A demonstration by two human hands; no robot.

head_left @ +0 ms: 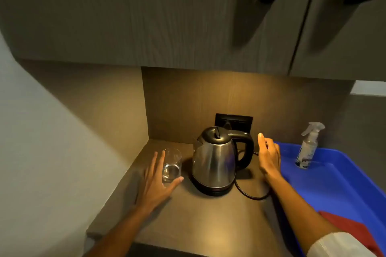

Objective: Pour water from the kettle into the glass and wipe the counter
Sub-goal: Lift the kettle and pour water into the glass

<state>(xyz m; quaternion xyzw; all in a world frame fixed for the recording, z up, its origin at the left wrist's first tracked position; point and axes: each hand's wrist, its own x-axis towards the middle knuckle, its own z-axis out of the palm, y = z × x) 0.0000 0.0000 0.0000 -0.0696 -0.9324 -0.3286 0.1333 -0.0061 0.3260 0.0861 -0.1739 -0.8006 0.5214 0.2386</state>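
Note:
A steel kettle [215,160] with a black lid and handle stands on its base in the middle of the brown counter [198,219]. To its left is a clear glass [171,164] with some water in the bottom. My left hand [155,181] is open with fingers spread around the near left side of the glass; whether it touches the glass is unclear. My right hand [268,155] is open just right of the kettle's handle, apart from it. A red cloth [353,229] lies in the blue tray at the lower right.
A blue tray [342,185] sits on the right with a clear spray bottle [308,148] standing in it. The kettle's black cord [248,193] loops on the counter toward a wall socket [234,122]. Cupboards hang overhead; a wall closes the left side.

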